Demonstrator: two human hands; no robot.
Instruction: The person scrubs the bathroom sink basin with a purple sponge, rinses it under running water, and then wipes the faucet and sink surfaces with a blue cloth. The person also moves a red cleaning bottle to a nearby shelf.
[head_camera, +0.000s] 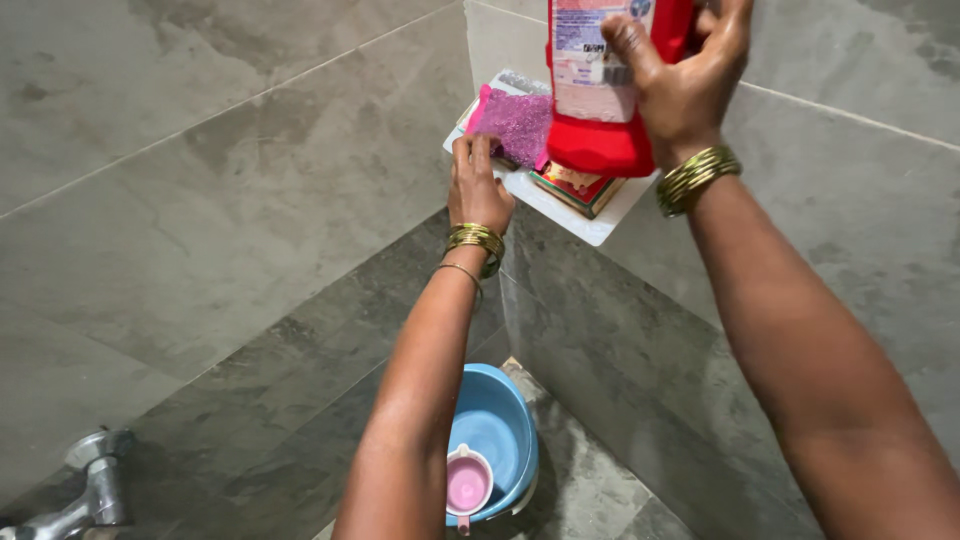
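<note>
Red plastic bottle (605, 85) gripped in right hand (690, 85) at one o'clock; left hand (477, 190) pinches purple glittery scrubber (515, 125) on white corner shelf (575, 215).

A red plastic bottle (612, 95) stands at the far right of the scene, above the white corner shelf (590, 222), gripped by the right hand (690, 85); its front bears a tall rectangular label (592, 60), pale at the bottom with blue and red patches higher up, partly covered by the thumb; under the bottle, on the shelf, lies a flat box-like packet (578, 190) in red, green and cream, its edge showing; to its left a pink-purple glittery pouch (512, 125) lies on the shelf, the left hand (476, 185) touching its near edge.
</note>
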